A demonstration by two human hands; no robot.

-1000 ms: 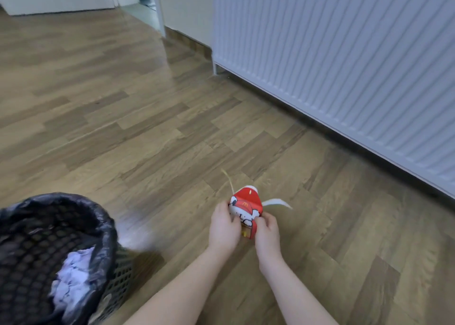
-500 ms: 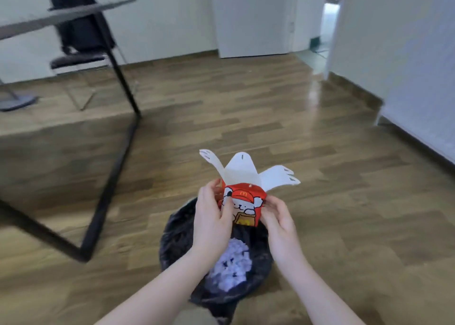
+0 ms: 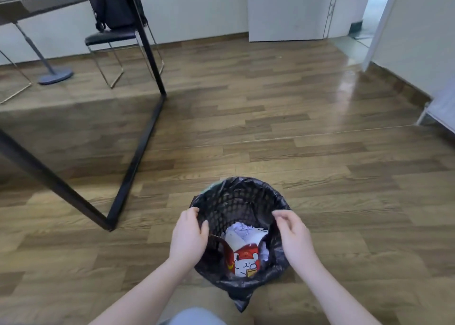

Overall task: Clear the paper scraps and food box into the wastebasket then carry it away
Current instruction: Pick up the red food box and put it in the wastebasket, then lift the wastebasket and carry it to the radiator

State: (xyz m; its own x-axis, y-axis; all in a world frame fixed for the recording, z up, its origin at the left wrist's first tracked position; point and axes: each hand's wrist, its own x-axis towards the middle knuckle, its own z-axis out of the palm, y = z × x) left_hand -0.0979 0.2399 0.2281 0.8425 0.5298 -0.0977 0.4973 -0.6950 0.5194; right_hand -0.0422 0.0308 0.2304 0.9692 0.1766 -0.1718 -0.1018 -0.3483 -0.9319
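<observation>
The wastebasket (image 3: 240,196), a mesh bin lined with a black bag, stands on the floor in front of me. Inside it lies the red and white food box (image 3: 246,259), with white paper scraps (image 3: 242,231) behind and beside it. My left hand (image 3: 189,234) hovers at the left rim, thumb over the inside and fingers curled and apart. At the right rim, my right hand (image 3: 294,237) is loosely curled with nothing in it. I cannot tell whether either hand touches the bag.
A black-framed table (image 3: 138,149) stands to the left, its leg base on the floor close to the basket. Behind it are a chair (image 3: 110,37) with a dark bag and a lamp base (image 3: 55,75). A doorway (image 3: 369,11) opens at the far right.
Both hands lifted the food box off the floor, brought it over the wastebasket and let it go; it now lies inside. My hands have moved apart to the rim.
</observation>
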